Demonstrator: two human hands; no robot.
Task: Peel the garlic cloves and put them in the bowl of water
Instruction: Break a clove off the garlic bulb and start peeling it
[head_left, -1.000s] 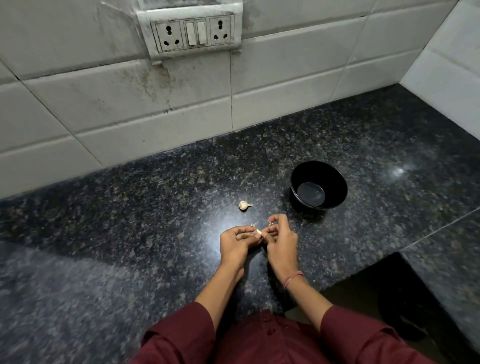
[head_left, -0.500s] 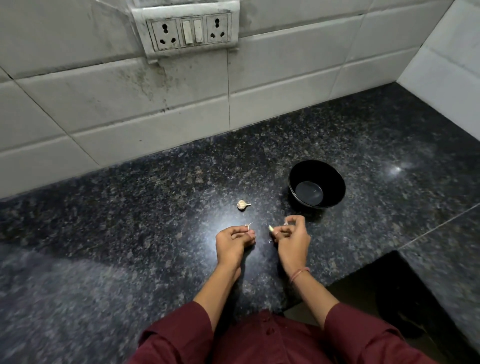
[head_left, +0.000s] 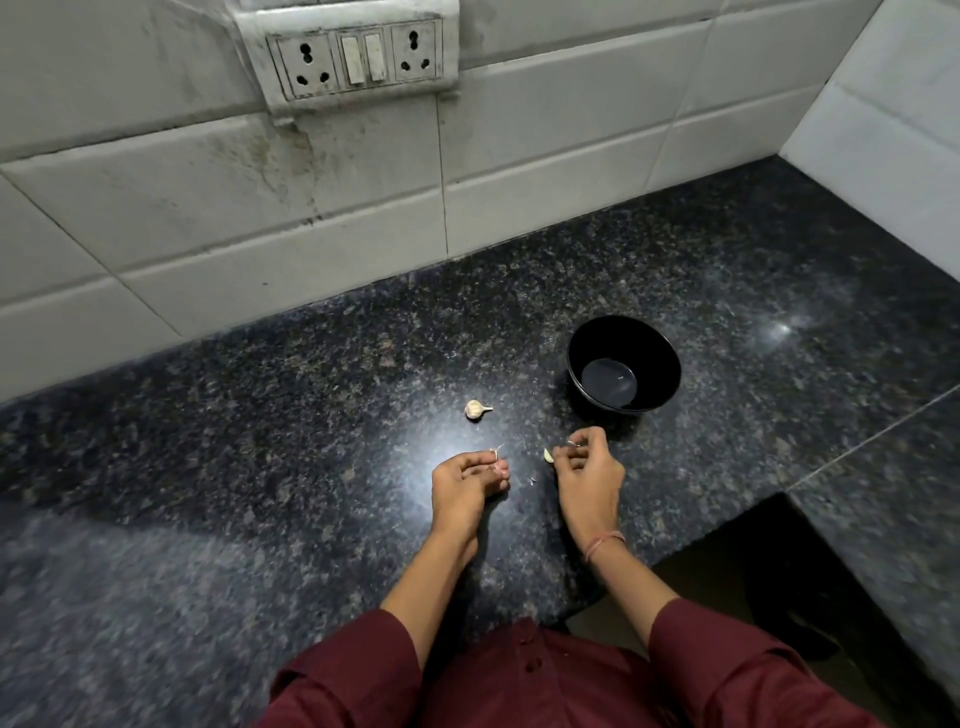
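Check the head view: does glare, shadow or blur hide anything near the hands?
Head view, centre: countertop glare lies between left hand and right hand; right's pinched garlic clove, left's peel scrap show clearly. Head view, bowl: dark inside, water sheen visible. Head view, edges: tiles bow, lower-left soft.

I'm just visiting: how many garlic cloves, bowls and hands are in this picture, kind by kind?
Garlic cloves: 2, a loose clove on the counter and a held clove pinched by the right hand.
Bowls: 1, the black bowl, water inside.
Hands: 2, the left hand pinching a peel scrap.
Total: 5.
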